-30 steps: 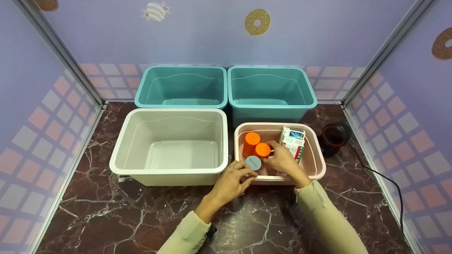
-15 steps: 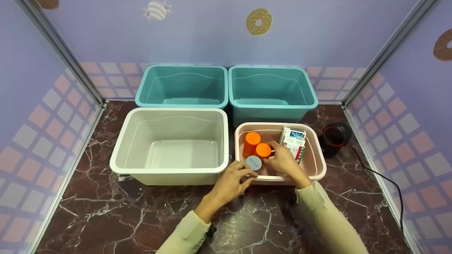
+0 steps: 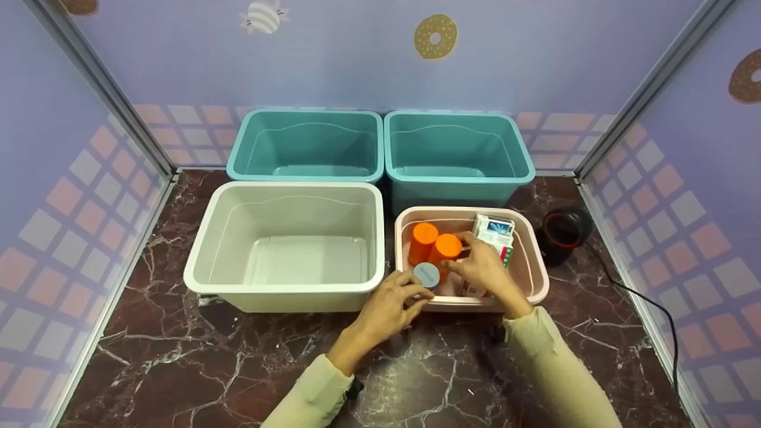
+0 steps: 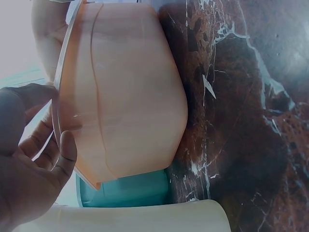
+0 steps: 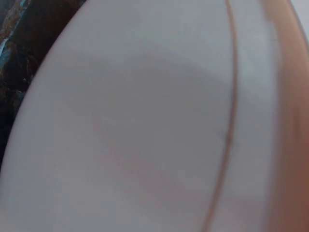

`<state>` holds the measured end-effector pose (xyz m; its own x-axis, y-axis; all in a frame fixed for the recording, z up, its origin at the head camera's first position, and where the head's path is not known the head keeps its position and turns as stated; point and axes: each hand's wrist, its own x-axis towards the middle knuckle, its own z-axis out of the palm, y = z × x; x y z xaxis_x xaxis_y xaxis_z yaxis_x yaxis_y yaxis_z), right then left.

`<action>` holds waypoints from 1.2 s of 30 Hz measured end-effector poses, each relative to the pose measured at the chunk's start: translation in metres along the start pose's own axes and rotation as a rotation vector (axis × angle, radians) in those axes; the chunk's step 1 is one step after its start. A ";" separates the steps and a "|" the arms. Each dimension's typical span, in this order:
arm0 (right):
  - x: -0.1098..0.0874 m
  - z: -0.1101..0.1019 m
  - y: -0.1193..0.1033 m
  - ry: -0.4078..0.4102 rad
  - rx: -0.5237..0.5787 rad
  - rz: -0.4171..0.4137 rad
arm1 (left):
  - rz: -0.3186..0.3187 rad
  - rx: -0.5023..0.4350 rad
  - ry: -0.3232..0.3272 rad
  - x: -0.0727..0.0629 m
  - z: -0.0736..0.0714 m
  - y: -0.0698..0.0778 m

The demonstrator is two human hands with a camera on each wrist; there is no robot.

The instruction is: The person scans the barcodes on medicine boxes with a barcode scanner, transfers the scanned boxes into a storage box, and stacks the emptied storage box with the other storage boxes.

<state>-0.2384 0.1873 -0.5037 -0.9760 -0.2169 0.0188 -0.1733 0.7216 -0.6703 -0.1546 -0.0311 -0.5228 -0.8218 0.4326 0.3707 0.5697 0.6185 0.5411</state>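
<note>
Inside the pink bin, my right hand pinches an upright orange bottle with an orange lid between thumb and fingers. A second orange bottle stands to its left, and a grey-lidded container is in front. My left hand holds the bin's near-left rim, its fingers on both sides of the edge in the left wrist view. White medicine boxes lie to the right, partly hidden by my right hand. The right wrist view shows mostly the bin's outer wall.
A larger white bin stands to the left of the pink one. Two teal bins line the back wall. At the right is a dark round device with a black cable running along the marble-patterned table.
My right hand has moved slightly right and up, and the orange bottle it pinches has shifted the same way, away from the grey lid. My left hand stays in place.
</note>
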 end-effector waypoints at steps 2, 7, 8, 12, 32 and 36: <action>0.000 -0.003 -0.001 0.008 0.010 0.006 | 0.006 0.009 0.001 0.000 0.000 0.000; 0.000 -0.009 -0.001 0.030 0.014 0.028 | 0.014 0.019 0.002 0.000 -0.001 0.000; -0.001 -0.010 -0.001 0.035 0.005 0.027 | 0.016 0.020 0.004 0.000 -0.001 0.000; -0.002 -0.014 -0.001 0.054 -0.026 0.018 | 0.014 0.012 0.006 0.000 -0.001 0.000; -0.006 -0.038 0.005 0.127 0.117 0.024 | 0.014 -0.011 0.019 0.000 0.000 -0.001; -0.007 -0.044 0.007 0.142 0.134 0.009 | 0.023 -0.014 0.023 0.000 0.000 -0.001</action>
<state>-0.2390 0.2229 -0.4762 -0.9879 -0.1088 0.1107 -0.1547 0.6273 -0.7633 -0.1553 -0.0315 -0.5232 -0.8087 0.4312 0.4001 0.5882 0.5995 0.5427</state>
